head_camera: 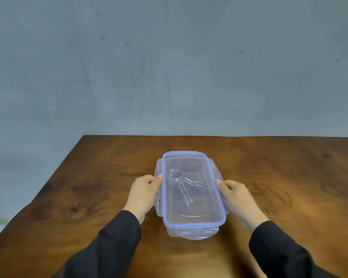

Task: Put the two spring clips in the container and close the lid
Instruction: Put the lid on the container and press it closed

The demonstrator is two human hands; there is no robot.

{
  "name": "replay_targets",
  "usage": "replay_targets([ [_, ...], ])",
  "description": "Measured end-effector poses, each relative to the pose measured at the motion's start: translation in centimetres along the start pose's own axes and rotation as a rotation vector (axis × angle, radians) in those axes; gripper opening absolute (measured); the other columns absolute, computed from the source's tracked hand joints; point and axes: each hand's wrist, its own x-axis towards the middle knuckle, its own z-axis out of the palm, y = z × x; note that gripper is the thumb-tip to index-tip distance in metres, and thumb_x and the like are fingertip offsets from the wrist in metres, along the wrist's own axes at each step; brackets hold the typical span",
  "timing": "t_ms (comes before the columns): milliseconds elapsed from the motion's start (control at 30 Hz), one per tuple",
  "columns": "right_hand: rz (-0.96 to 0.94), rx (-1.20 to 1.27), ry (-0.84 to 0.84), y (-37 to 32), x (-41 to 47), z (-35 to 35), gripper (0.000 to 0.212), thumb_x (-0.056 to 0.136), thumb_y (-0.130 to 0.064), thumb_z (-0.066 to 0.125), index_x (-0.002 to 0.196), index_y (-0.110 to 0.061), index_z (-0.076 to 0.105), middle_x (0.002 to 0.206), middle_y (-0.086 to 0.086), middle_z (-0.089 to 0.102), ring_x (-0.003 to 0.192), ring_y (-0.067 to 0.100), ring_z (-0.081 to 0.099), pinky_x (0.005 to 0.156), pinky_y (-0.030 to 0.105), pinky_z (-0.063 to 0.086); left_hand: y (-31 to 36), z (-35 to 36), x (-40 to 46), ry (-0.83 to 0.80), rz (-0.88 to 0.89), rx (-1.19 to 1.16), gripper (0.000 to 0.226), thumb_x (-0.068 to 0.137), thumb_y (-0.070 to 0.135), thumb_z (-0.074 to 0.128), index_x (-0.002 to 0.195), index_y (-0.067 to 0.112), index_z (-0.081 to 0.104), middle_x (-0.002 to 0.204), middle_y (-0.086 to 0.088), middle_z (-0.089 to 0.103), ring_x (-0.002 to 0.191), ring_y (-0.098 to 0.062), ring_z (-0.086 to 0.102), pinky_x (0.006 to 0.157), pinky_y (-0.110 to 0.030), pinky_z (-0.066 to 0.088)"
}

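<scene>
A clear plastic container (170,231) stands in the middle of the table with its blue-rimmed lid (193,222) lying on top. Through the lid I see a metal spring clip (175,178) with a coiled ring and long arms; a second clip (198,185) lies beside it, hard to make out. The side flaps of the lid stick outward. My left hand (145,194) holds the lid's left flap, thumb on its edge. My right hand (236,197) holds the right flap the same way.
The dark wooden table (88,187) stretches to the left, right and front of the container. Its far edge meets a grey-blue wall (169,67). Black sleeves cover both forearms.
</scene>
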Motion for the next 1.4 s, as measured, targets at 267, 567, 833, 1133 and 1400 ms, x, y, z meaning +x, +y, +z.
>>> replay_targets([
  [267, 0.035, 0.023, 0.017, 0.1, 0.0, 0.6, 0.045, 0.100, -0.041, 0.054, 0.066, -0.012, 0.046, 0.058, 0.001, 0.049, 0.055, 0.018, 0.044, 0.055, 0.033, 0.039, -0.7, 0.8, 1.0, 0.006, -0.021, 0.038, 0.052, 0.099, 0.036, 0.056, 0.059, 0.016, 0.031, 0.056, 0.001, 0.031, 0.053, -0.017, 0.030, 0.055, -0.030, 0.029],
  [567, 0.086, 0.086, 0.007, 0.0, -0.4, 0.8, 0.047, 0.100, -0.042, 0.053, 0.065, -0.013, 0.045, 0.052, -0.004, 0.047, 0.051, 0.017, 0.043, 0.054, 0.031, 0.038, -1.7, 1.5, 1.2, -0.022, -0.116, -0.041, 0.043, 0.099, 0.044, 0.054, 0.077, 0.008, 0.061, 0.077, -0.009, 0.069, 0.072, -0.021, 0.066, 0.063, -0.030, 0.052],
  [833, -0.031, -0.079, 0.166, 0.0, -0.6, 1.4, 0.044, 0.098, -0.036, 0.061, 0.138, -0.019, 0.052, 0.130, 0.000, 0.057, 0.112, 0.023, 0.061, 0.090, 0.041, 0.056, -3.1, 1.6, 1.2, -0.010, -0.165, -0.157, 0.047, 0.093, 0.054, 0.059, 0.116, 0.012, 0.064, 0.112, -0.007, 0.074, 0.094, -0.021, 0.071, 0.081, -0.041, 0.061],
  [1133, -0.091, -0.027, -0.015, 0.1, -1.4, 1.8, 0.037, 0.105, -0.028, 0.048, 0.141, -0.031, 0.057, 0.131, -0.021, 0.065, 0.122, 0.005, 0.060, 0.094, 0.024, 0.052, -3.4, 2.7, -1.8, -0.258, 0.106, -0.081, 0.066, 0.105, 0.038, 0.040, 0.159, 0.035, 0.002, 0.160, 0.021, 0.026, 0.139, -0.006, 0.041, 0.113, -0.030, 0.038],
  [1400, 0.042, 0.342, -0.067, -0.3, -2.1, 2.8, 0.034, 0.108, -0.026, 0.040, 0.121, -0.040, 0.068, 0.104, -0.020, 0.076, 0.094, 0.005, 0.073, 0.066, 0.023, 0.059, -4.1, 3.2, -2.0, -0.314, -0.009, -0.459, 0.054, 0.104, 0.037, 0.047, 0.153, 0.048, 0.027, 0.135, 0.036, 0.053, 0.123, 0.003, 0.057, 0.108, -0.033, 0.048],
])
